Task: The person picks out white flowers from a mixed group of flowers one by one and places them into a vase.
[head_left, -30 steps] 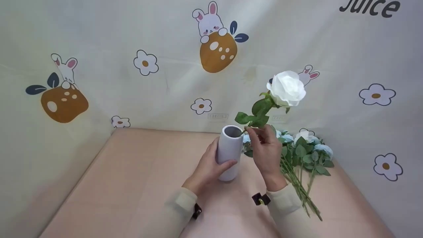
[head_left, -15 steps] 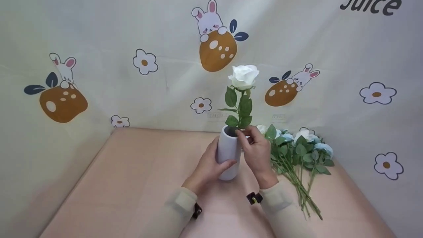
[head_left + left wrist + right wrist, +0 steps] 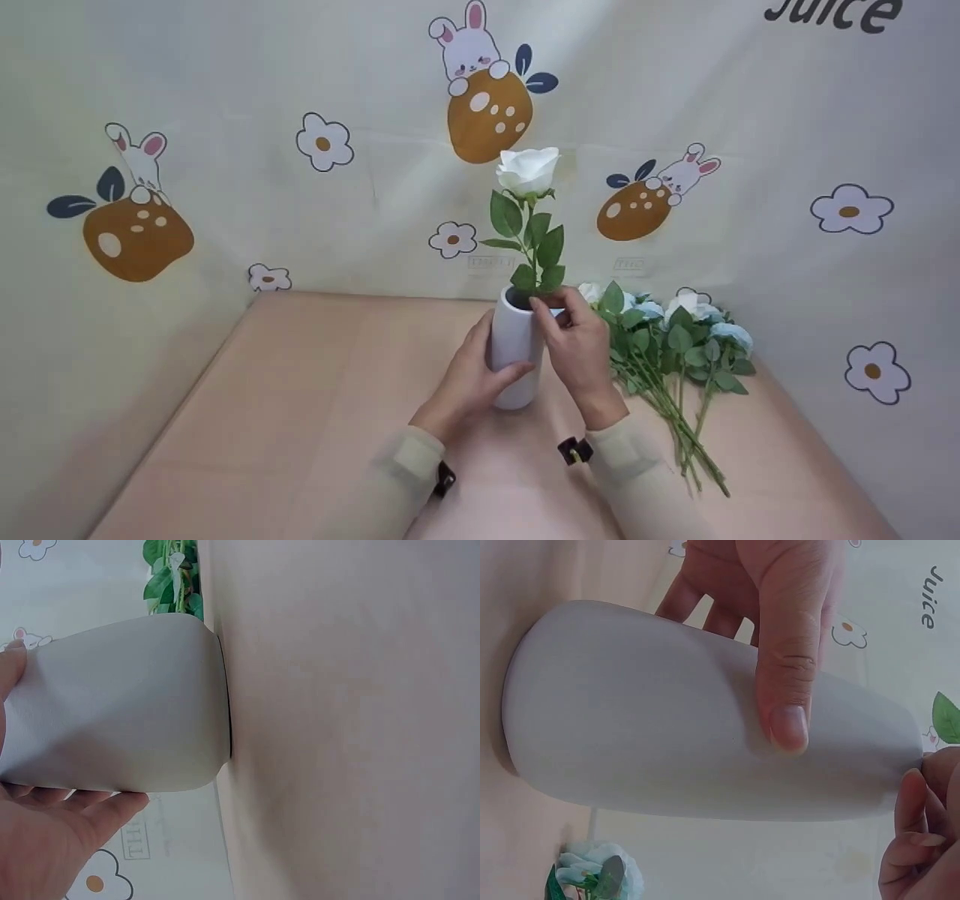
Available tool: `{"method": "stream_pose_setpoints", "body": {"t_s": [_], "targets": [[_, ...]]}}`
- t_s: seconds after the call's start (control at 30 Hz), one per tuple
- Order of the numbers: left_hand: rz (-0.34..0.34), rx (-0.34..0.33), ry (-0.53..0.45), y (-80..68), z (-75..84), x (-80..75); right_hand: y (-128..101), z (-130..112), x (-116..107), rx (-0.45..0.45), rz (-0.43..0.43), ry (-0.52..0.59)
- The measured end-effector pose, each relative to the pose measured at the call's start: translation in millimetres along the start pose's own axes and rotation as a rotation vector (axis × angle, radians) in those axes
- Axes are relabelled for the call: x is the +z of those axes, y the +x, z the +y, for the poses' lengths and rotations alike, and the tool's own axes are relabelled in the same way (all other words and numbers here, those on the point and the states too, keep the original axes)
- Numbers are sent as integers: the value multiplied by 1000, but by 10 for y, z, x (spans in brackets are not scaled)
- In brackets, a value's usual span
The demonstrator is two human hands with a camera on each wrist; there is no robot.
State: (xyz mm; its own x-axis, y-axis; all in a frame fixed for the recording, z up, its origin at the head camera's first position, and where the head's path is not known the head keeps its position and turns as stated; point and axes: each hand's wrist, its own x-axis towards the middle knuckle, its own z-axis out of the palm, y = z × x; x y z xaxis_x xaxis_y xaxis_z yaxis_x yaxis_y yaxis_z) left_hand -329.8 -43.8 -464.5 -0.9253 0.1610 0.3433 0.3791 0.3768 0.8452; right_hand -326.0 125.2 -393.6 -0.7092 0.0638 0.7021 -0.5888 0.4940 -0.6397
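Observation:
A white vase (image 3: 514, 345) stands upright on the table, and my left hand (image 3: 466, 381) grips its side with the thumb across the front. In the right wrist view the left thumb (image 3: 787, 716) lies flat along the vase wall. A white artificial rose (image 3: 528, 172) with green leaves rises from the vase mouth, its lower stem hidden inside. My right hand (image 3: 581, 345) pinches the stem right at the rim, its other fingers curled. In the right wrist view those fingertips (image 3: 911, 795) are close against the rim.
On the right of the table (image 3: 300, 390) lies a pile of artificial flowers (image 3: 679, 341), white and light blue, with their stems pointing toward me. A patterned backdrop (image 3: 375, 195) with rabbits and flowers hangs behind the table.
The white rose has swung from leaning right to upright over the vase. My right hand has moved left and slightly down to the rim. The left hand keeps its grip.

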Motion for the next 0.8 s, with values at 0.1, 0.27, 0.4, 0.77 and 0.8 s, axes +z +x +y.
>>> {"method": "stream_pose_setpoints", "body": {"t_s": [0.1, 0.27, 0.4, 0.77, 0.8], "targets": [[1, 5, 15, -5, 0, -6, 2, -4, 2, -7, 1, 2], [0, 8, 14, -3, -6, -8, -5, -7, 8, -8, 3, -10], [-4, 4, 14, 0, -7, -4, -13, -3, 13, -12, 6, -14], [-11, 5, -11, -3, 5, -11, 4, 50, -18, -82, 24, -38], [-11, 6, -10, -4, 4, -10, 4, 54, -20, -85, 26, -37]]}}
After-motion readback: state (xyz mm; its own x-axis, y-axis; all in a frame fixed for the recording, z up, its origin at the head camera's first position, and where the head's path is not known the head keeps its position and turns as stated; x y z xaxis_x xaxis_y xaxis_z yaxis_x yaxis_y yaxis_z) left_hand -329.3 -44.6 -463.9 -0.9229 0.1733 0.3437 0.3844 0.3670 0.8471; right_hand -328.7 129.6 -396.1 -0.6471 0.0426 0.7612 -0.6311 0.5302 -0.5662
